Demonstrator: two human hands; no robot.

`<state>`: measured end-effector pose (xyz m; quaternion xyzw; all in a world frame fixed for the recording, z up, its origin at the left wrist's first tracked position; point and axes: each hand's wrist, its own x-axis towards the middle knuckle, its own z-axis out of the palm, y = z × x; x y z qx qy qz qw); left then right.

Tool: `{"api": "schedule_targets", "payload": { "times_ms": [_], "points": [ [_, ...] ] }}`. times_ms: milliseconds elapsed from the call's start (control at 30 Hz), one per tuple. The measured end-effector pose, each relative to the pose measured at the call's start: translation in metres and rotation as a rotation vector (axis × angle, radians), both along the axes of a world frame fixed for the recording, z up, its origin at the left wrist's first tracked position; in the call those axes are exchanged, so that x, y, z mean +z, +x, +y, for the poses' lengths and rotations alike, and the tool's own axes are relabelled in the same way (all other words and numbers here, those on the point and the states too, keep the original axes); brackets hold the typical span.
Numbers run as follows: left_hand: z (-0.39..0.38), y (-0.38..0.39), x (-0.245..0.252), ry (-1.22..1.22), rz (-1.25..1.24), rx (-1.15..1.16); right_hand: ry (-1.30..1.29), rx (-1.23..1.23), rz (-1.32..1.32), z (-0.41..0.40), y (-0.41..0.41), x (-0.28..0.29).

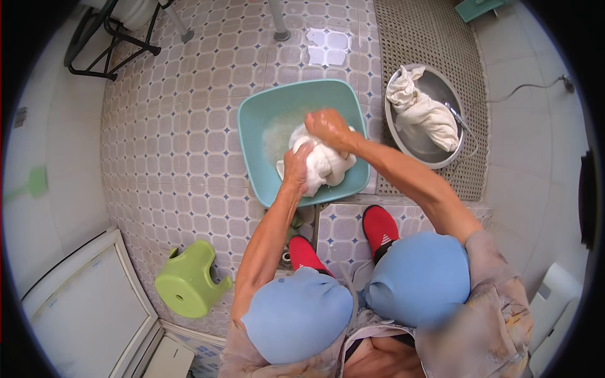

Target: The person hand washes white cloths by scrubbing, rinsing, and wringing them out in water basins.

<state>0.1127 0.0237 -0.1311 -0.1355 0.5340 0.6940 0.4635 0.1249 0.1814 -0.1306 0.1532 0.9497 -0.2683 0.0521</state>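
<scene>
A teal plastic basin (257,118) stands on the tiled floor before me, with a little cloudy water and a bunched white wet cloth (326,165) in it. My left hand (298,165) grips the cloth at its left side. My right hand (326,125), wet and curled into a fist, is over the cloth's upper edge; whether it holds any of the fabric I cannot tell. To the right, a round metal basin (394,130) holds a twisted off-white cloth (427,111) and a shower head (456,115) on a hose.
The metal basin rests on a perforated mat (425,28). A green plastic stool (189,283) lies at lower left. A black metal frame (108,47) stands at upper left. Near my red shoes is a low tiled ledge (340,227). Water glistens on the floor tiles (328,47).
</scene>
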Motion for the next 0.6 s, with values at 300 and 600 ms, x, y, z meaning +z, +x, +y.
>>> {"api": "schedule_targets", "payload": {
  "times_ms": [300,600],
  "points": [
    [-0.024,-0.027,-0.02,-0.073,-0.121,-0.137,0.242,0.234,0.208,-0.028,0.002,-0.01],
    [-0.062,-0.073,0.025,0.114,0.064,-0.022,-0.668,-0.333,-0.067,0.033,-0.031,0.022]
  ]
}}
